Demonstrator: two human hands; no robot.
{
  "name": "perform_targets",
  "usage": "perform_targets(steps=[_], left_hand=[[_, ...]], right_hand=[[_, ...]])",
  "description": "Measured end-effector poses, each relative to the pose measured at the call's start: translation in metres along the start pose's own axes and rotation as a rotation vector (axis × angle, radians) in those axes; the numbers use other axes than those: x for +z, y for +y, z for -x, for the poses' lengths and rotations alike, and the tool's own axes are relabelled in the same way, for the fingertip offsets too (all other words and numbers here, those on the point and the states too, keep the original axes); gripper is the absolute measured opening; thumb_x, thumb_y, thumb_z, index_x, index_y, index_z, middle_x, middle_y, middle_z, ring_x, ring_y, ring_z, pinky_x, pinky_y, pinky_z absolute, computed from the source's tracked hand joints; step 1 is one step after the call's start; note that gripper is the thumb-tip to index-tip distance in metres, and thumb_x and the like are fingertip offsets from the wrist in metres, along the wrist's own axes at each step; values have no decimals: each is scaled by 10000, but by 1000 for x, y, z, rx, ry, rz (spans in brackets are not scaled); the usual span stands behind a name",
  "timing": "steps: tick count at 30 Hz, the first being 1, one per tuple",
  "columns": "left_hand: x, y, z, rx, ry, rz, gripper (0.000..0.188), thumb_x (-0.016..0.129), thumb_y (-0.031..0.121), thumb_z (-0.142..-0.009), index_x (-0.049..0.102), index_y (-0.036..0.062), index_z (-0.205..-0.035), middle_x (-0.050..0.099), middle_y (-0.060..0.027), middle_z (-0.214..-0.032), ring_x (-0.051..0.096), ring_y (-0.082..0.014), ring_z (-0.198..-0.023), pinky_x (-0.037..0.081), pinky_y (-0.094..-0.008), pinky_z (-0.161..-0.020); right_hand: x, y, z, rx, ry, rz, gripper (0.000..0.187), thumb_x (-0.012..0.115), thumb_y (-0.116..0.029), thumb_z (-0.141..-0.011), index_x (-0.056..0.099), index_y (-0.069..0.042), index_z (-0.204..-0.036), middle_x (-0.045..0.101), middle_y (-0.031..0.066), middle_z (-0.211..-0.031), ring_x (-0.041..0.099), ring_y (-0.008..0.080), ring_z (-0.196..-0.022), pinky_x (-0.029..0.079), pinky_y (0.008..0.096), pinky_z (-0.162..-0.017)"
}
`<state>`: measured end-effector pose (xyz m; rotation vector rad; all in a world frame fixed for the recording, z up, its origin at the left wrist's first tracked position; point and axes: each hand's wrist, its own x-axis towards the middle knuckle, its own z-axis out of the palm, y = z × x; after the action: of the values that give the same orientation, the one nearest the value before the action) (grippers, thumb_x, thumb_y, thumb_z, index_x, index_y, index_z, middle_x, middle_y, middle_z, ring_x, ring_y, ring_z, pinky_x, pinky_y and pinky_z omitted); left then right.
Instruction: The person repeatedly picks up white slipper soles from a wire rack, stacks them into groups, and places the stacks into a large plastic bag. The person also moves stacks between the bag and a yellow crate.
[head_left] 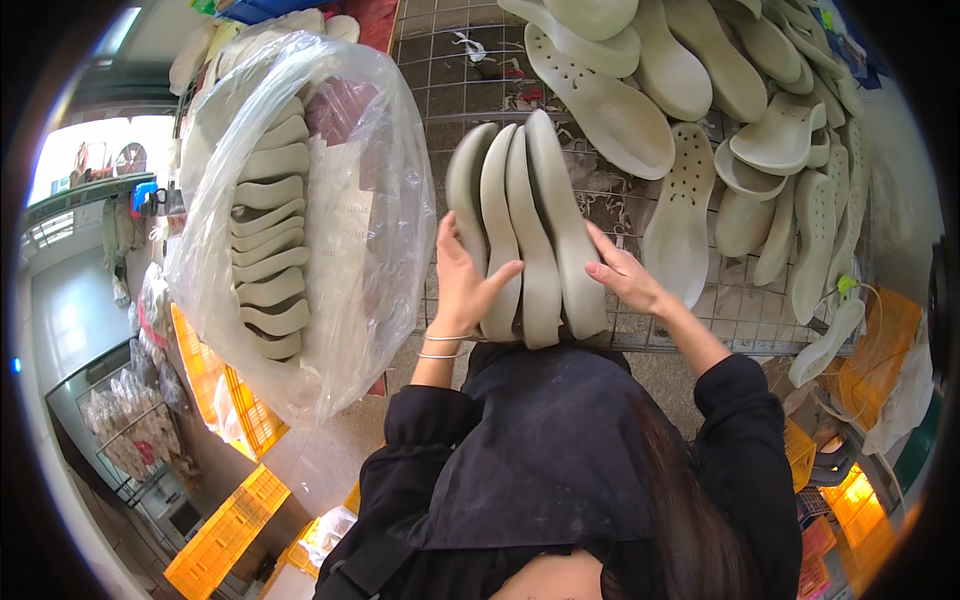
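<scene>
The person stood at a wire rack [450,70] and held a stack of four grey shoe soles [525,225] on edge against it, the left hand [465,285] pressed to the stack's left side with fingers spread over the soles and the right hand [622,275] flat against its right side, fingers stretched. Just left of the stack sat a clear plastic bag [350,230] filled with more soles, and loose soles [680,100] lay heaped over the rack's far right.
</scene>
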<state>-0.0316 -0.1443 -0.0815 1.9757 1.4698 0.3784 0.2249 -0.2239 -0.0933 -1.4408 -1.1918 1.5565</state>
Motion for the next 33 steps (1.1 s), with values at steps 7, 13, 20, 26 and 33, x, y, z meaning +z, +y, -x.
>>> perform_targets(steps=[7,13,20,26,33], left_hand=[[9,-57,-13,-109,-285,235,505,354,392,-1034,601,-31,-1155,581,-80,-931,508,-195,-968,400,-328,-914],[-4,-67,48,-190,-53,1153,649,197,533,-1021,424,27,-1359,481,-95,-1333,446,-232,-1237,328,-388,-1068],[-1,-51,54,-338,-351,1214,675,257,488,-1028,160,28,-1513,220,-127,-1556,337,-332,-1369,287,-453,-1119],[-5,-78,89,-242,-492,1159,573,425,350,-1020,316,-8,-1453,396,-147,-1455,453,-292,-1289,377,-402,-1065],[-85,-175,237,-938,435,1326,791,580,453,-922,234,4,-1473,391,-162,-1461,352,-293,-1371,269,-453,-1128]], right_hand=[[35,23,16,-18,123,-21,483,703,-193,-829,561,47,-1223,581,101,-1119,560,165,-962,454,305,-856],[26,-23,-31,-389,119,333,370,615,-88,-816,638,-26,-1179,555,75,-1075,558,203,-936,448,293,-843],[68,-32,-10,-11,-16,-142,920,620,-525,-870,263,115,-1426,406,262,-1416,417,285,-1314,305,375,-1096],[114,2,15,-235,592,787,1096,846,-420,-594,281,12,-1430,533,203,-1255,551,347,-1140,442,423,-957],[98,-120,31,-95,340,230,830,821,-130,-604,433,17,-1323,601,169,-1216,593,275,-1129,458,351,-979]])
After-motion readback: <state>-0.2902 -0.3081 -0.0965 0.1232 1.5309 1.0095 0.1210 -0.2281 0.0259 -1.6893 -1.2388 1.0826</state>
